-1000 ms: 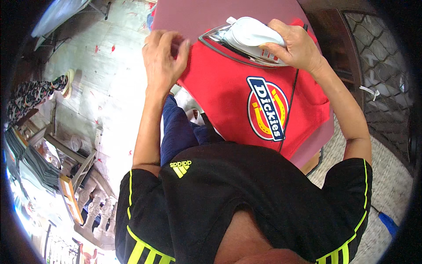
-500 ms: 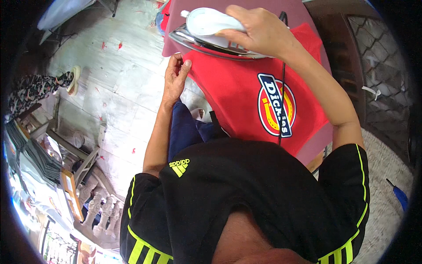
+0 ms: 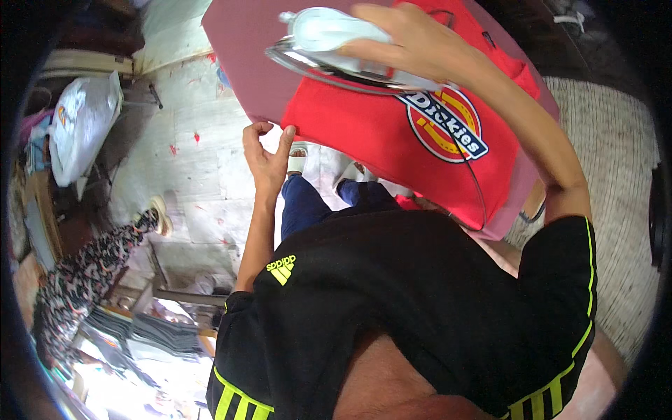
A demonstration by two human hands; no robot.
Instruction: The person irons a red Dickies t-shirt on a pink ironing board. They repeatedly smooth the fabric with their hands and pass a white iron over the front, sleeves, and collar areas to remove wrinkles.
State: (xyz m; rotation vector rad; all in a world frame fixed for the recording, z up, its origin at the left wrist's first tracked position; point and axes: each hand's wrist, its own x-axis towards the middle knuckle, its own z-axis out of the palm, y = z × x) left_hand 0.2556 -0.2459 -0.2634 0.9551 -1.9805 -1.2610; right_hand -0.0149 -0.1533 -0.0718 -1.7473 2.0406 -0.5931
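Head view. I see that the iron (image 3: 336, 45) has travelled up and to the left across the red shirt (image 3: 392, 140) since the picture a second ago, when it sat nearer the collar end on the right. It now rests over the shirt's left edge, partly over the bare pink ironing board (image 3: 245, 56). I judge this pass has reached the garment's edge.

The right hand (image 3: 413, 42) is wrapped over the pale handle of the iron, fingers clenched round it, with the forearm stretched forward from the lower right across the printed round badge (image 3: 444, 122). The iron's cord (image 3: 476, 189) trails down over the shirt toward the board's near edge.

The left hand (image 3: 266, 150) has dropped back from the flat of the board. It now sits at the near left edge of the shirt, thumb and fingertips touching the hem. Whether it pinches the cloth or merely steadies it, I cannot tell.

Below the board I see blue trousers (image 3: 308, 206) and a pale tiled floor (image 3: 189, 154).
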